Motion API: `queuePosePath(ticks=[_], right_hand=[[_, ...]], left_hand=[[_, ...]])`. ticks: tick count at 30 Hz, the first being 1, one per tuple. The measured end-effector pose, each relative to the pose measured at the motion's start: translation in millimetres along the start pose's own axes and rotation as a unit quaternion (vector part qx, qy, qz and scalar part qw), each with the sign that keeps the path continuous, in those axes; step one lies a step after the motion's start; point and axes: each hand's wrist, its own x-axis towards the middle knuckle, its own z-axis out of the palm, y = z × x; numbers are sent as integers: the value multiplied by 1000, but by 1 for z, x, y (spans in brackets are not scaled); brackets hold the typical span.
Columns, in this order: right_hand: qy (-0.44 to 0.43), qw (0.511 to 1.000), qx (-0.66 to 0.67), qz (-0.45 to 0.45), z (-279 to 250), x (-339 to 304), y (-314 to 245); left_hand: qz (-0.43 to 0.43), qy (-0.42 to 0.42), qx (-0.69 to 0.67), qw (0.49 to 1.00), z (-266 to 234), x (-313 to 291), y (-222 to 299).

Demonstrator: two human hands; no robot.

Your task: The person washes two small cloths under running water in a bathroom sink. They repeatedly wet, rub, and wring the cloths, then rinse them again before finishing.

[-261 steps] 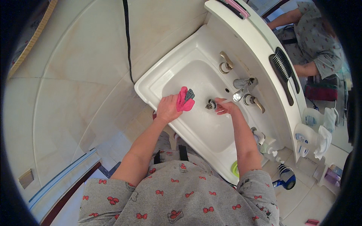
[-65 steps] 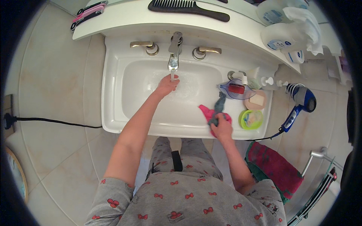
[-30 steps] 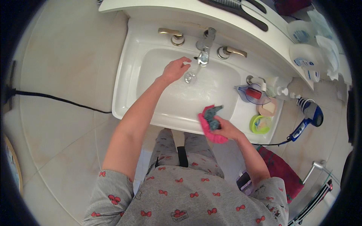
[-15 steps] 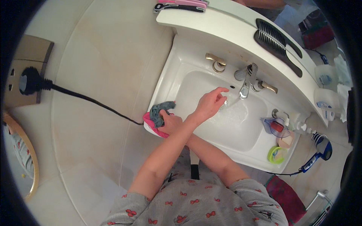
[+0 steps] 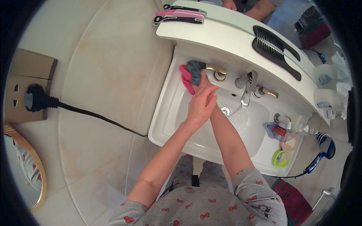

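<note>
My forearms cross over the white sink (image 5: 160,130). Reaching to the back left corner, my right hand (image 5: 204,80) grips a crumpled grey-green cloth (image 5: 194,71), beside the left tap handle (image 5: 217,69). A pink cloth (image 5: 186,80) lies bunched against the grey-green one, under the same hand. What kind of cloths they are does not show. My left hand (image 5: 201,106) hovers over the basin, in front of my right wrist, its fingers loosely stretched and holding nothing. From the spout (image 5: 247,90) a thin stream of water runs into the basin near the drain (image 5: 225,110).
Along the back runs a white shelf (image 5: 226,28) with a black comb (image 5: 277,58) and pink and black clips (image 5: 181,17). On the right rim stand a clear cup (image 5: 279,131) and a green dish (image 5: 281,158). A blue hair dryer (image 5: 320,152) hangs beside them.
My right hand has carried both cloths from the front left rim to the back left corner. My left hand has shifted slightly left. The water keeps running.
</note>
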Motion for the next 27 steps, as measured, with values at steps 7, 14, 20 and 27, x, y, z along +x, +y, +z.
queuePosePath(ticks=[7,14,20,27], right_hand=[[26,979,-117,167,-41,-92,145],[-39,924,-99,367,-43,-179,150],[38,836,403,370,-26,-146,102],[251,932,178,193,-68,-9,47]], left_hand=[[-42,-31,46,998,-6,-35,-37],[-34,-7,195,980,-11,-71,-78],[46,-13,352,935,-25,-84,-112],[66,-98,422,899,-38,-98,-134]])
